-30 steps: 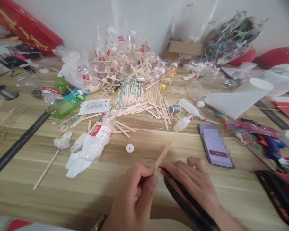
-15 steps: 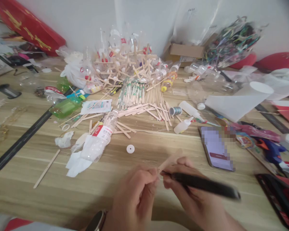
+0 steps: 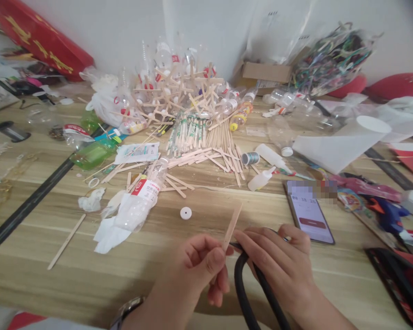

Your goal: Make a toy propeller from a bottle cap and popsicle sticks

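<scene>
My left hand (image 3: 201, 263) pinches a flat wooden craft stick (image 3: 233, 224) between thumb and fingers, its upper end pointing up and slightly right. My right hand (image 3: 278, 261) is closed around black-handled scissors (image 3: 242, 284); a long dark handle loop hangs below the fingers. Their dark tip (image 3: 237, 246) is close beside the stick; whether it touches cannot be made out. The fingers hide most of the blades. Just beyond my hands lies a white disc (image 3: 186, 213) with a small central hole.
A clear bottle (image 3: 142, 201) on white tissue and a single stick (image 3: 67, 241) lie left. Piled sticks (image 3: 196, 156) and bottles fill the back. A phone (image 3: 311, 215), a blue glue gun (image 3: 387, 215) and a black-and-red object (image 3: 395, 279) lie right.
The craft stick has turned more upright in my left hand. My right hand has rolled over, so the black handles now point down toward me instead of right.
</scene>
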Tool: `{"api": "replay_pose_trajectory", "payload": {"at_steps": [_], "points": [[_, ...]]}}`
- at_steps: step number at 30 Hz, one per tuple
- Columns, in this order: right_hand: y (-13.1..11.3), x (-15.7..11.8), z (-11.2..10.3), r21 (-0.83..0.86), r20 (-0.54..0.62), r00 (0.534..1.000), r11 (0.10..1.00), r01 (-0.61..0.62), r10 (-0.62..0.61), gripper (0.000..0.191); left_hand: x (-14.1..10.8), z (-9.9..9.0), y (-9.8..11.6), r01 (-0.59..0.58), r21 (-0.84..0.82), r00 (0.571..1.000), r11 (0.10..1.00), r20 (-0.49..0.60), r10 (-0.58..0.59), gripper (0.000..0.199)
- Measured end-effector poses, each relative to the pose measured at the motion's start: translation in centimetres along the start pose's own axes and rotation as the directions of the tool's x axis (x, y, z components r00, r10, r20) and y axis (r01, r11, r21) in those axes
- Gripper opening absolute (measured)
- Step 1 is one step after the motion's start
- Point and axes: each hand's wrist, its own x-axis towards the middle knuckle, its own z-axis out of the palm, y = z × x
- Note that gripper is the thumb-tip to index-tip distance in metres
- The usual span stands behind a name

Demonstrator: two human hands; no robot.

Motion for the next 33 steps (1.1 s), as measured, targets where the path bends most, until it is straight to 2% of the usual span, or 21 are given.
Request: {"api": "replay_pose_trajectory", "payload": {"at_steps": [5, 8, 12, 15, 21, 26, 30, 33], "points": [[0.2, -0.1, 0.6, 0.065, 0.013, 0.999, 0.997, -0.050, 0.049, 0.026, 0.1, 0.0, 0.4, -0.043, 0.005, 0.998, 0.999, -0.051, 0.043, 0.043], [0.2, -0.3, 1.1, 0.139, 0.003, 0.997, 0.987, -0.082, 0.082, 0.021, -0.1, 0.1, 0.9, -0.120, 0.004, 0.984, 0.993, -0.132, 0.120, 0.041], [-0.1, -0.6, 1.1, 0.239, -0.002, 0.984, 0.956, -0.172, 0.177, 0.022, -0.7, 0.4, 1.4, -0.117, 0.237, 0.963, 0.965, -0.212, 0.168, 0.041], [-0.4, -0.4, 0.6, 0.168, -0.013, 0.991, 0.977, -0.130, 0.135, 0.022, -1.0, 0.7, 1.3, -0.079, 0.399, 0.939, 0.913, -0.277, 0.202, 0.038], [-0.8, 0.2, 0.2, 0.063, 0.021, 0.995, 0.993, -0.102, 0.100, 0.023, -0.9, 0.7, 0.8, -0.130, 0.553, 0.943, 0.823, -0.188, 0.275, 0.033], [-0.8, 0.0, 0.3, 0.051, 0.046, 0.995, 0.995, -0.089, 0.087, 0.029, -1.2, 1.0, 0.8, -0.136, 0.666, 0.894, 0.734, -0.237, 0.381, 0.030], [-0.8, 0.1, 0.2, 0.054, 0.073, 0.993, 0.994, -0.097, 0.093, 0.031, -1.3, 1.2, 0.7, -0.157, 0.759, 0.864, 0.632, -0.205, 0.460, 0.028], [-0.9, 0.2, 0.1, 0.044, 0.068, 0.994, 0.995, -0.093, 0.090, 0.031, -1.4, 0.8, 0.3, -0.180, 0.842, 0.829, 0.509, -0.149, 0.539, 0.025]]}}
